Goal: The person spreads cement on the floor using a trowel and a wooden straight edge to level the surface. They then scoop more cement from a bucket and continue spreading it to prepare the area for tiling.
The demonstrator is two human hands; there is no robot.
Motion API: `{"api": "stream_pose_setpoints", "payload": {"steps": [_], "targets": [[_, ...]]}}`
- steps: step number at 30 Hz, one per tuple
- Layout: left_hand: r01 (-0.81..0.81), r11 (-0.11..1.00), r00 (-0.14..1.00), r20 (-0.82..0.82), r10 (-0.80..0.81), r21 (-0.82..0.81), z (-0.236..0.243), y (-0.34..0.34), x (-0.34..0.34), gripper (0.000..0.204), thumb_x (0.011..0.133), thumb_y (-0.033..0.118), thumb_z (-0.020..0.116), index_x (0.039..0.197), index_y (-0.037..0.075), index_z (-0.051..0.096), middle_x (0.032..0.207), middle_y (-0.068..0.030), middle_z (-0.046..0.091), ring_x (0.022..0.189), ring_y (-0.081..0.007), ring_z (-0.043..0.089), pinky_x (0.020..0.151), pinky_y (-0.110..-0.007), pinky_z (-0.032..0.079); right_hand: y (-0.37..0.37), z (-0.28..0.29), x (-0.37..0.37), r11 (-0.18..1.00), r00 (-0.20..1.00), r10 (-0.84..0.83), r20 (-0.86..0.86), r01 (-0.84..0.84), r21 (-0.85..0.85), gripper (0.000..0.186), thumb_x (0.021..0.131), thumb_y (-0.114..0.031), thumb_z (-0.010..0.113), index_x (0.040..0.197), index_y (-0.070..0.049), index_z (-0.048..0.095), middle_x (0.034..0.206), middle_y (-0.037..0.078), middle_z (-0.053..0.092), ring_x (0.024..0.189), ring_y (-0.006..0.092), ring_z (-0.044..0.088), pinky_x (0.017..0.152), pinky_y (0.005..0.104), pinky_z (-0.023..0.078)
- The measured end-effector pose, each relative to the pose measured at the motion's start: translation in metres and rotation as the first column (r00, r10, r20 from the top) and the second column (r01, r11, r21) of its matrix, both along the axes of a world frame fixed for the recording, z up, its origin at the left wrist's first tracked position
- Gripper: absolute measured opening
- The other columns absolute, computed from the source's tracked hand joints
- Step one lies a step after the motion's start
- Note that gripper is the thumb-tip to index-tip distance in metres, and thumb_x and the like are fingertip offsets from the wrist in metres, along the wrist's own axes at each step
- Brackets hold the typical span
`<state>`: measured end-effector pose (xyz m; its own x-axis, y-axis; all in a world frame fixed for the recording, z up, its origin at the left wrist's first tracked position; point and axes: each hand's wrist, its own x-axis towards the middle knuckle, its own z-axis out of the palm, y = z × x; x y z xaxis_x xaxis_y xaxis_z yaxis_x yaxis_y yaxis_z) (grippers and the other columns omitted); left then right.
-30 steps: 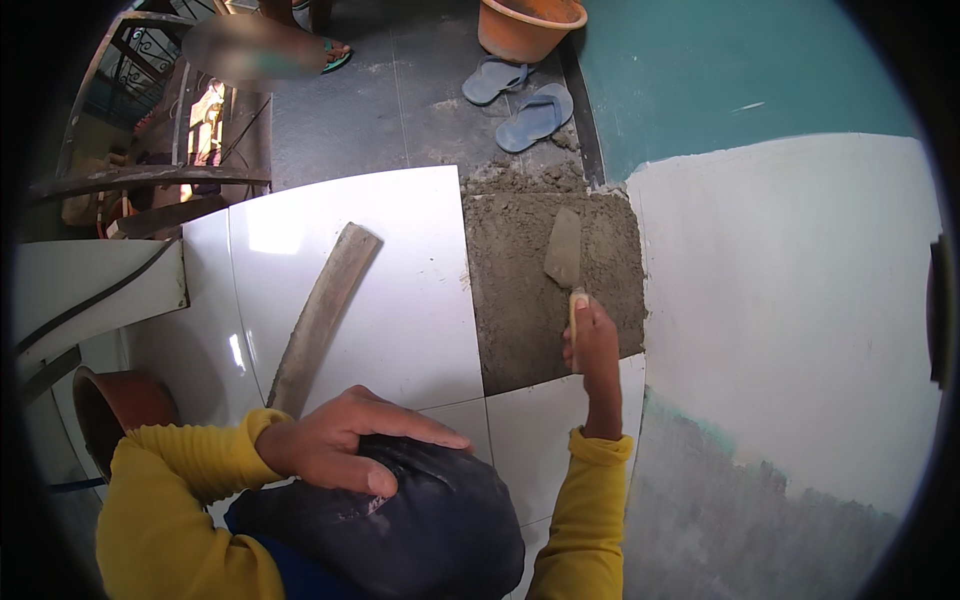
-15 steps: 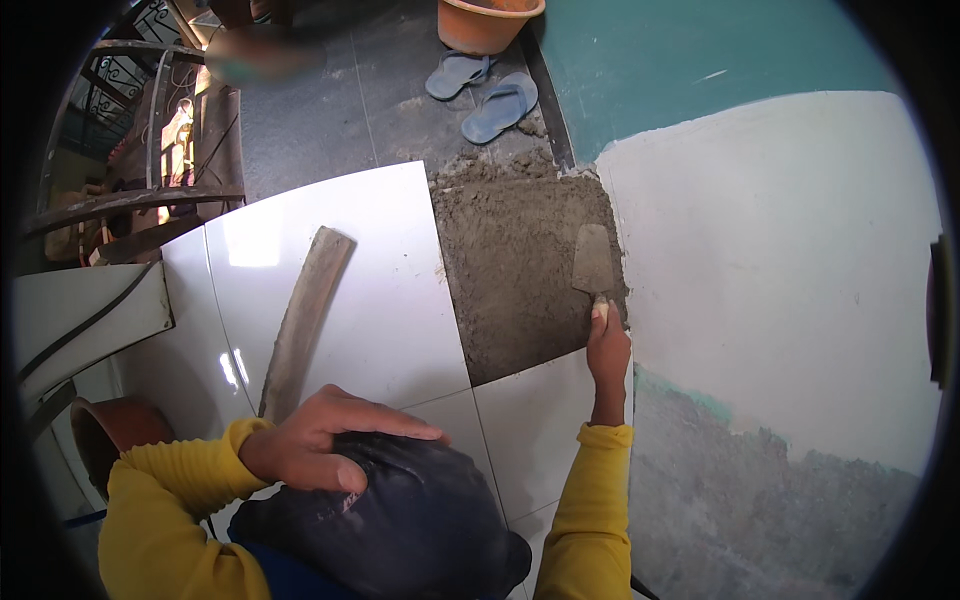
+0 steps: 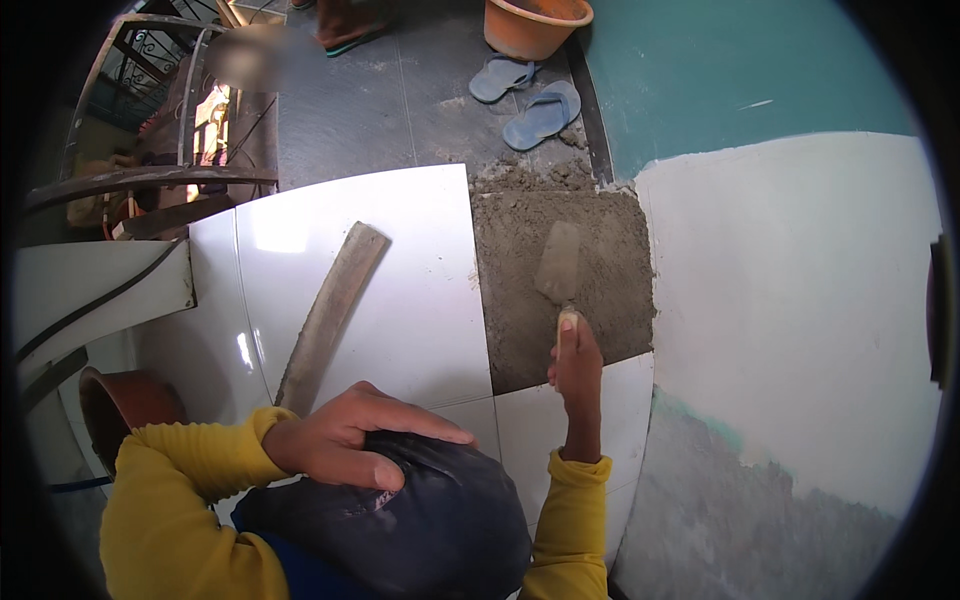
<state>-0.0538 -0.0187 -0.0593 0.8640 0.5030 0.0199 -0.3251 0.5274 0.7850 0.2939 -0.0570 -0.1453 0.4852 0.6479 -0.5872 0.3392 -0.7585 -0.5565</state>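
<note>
My right hand [image 3: 576, 355] grips the wooden handle of a trowel [image 3: 557, 260], whose flat blade lies over a square of wet grey mortar [image 3: 515, 350]. White glossy floor tiles [image 3: 410, 290] border the mortar to the left and below. My left hand [image 3: 365, 440], thumb and fingers apart, rests on my dark-clad knee [image 3: 440, 520]. Beyond it a long, mortar-smeared straight bar [image 3: 330, 305] lies on the large tile.
Blue flip-flops [image 3: 540, 118] and an orange tub [image 3: 535, 35] stand on dark flooring, near another person's leg [image 3: 340, 22]. A second tub [image 3: 130, 395] is at left, with a metal railing [image 3: 150, 176] beyond. A painted wall [image 3: 760, 260] runs along the right.
My right hand and trowel moved rightward toward the wall half a second ago and are now back left and lower. My left hand stays on the knee. The view has shifted slightly between frames.
</note>
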Motion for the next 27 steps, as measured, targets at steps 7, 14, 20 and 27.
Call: {"api": "stream_pose_setpoints", "payload": {"steps": [7, 14, 20, 27], "targets": [[0.020, 0.998, 1.000, -0.010, -0.021, -0.061, -0.002, 0.000, -0.017, 0.063, 0.099, 0.029, 0.077, 0.148, -0.006, 0.060, 0.133, -0.0223, 0.074, 0.107, -0.0246, 0.078, 0.099, -0.033, 0.057, -0.007, -0.008, -0.049, 0.883, 0.842, 0.406, 0.355, -0.462, 0.084, 0.055, 0.113, -0.035, 0.049, 0.151, 0.004, 0.050, 0.130, 0.032, 0.068, 0.123, 0.0491, 0.066, 0.102, 0.0538, 0.052], [-0.106, 0.989, 0.985, -0.126, 0.119, 0.102, 0.006, 0.018, -0.027, 0.057, 0.100, 0.037, 0.075, 0.136, -0.007, 0.070, 0.122, -0.0240, 0.077, 0.105, -0.0304, 0.079, 0.099, -0.033, 0.058, -0.011, 0.023, -0.021, 0.994, 0.939, -0.004, 0.343, -0.034, 0.107, 0.045, 0.112, -0.035, 0.053, 0.139, 0.001, 0.058, 0.110, 0.024, 0.073, 0.100, 0.0443, 0.072, 0.086, 0.0496, 0.056], [-0.139, 0.895, 0.912, -0.297, 0.282, 0.425, -0.024, 0.015, -0.024, 0.073, 0.105, 0.062, 0.058, 0.122, -0.007, 0.072, 0.101, -0.0207, 0.080, 0.099, -0.0321, 0.079, 0.098, -0.039, 0.060, -0.083, 0.043, -0.025, 0.936, 0.967, -0.193, 0.165, 0.131, 0.327, 0.042, 0.110, -0.044, 0.059, 0.118, -0.003, 0.062, 0.088, 0.017, 0.069, 0.082, 0.0328, 0.069, 0.074, 0.0454, 0.053], [0.288, 0.293, 0.717, -0.409, 0.565, 0.911, -0.045, 0.090, 0.116, 0.051, 0.112, 0.032, 0.057, 0.152, 0.000, 0.058, 0.159, -0.0186, 0.056, 0.150, -0.0352, 0.049, 0.125, -0.047, 0.034, -0.226, 0.060, -0.083, 0.798, 0.833, -0.508, -0.220, 0.551, 0.244, 0.045, 0.106, -0.042, 0.067, 0.126, -0.002, 0.061, 0.087, 0.013, 0.067, 0.068, 0.0210, 0.064, 0.066, 0.0394, 0.052]]}}
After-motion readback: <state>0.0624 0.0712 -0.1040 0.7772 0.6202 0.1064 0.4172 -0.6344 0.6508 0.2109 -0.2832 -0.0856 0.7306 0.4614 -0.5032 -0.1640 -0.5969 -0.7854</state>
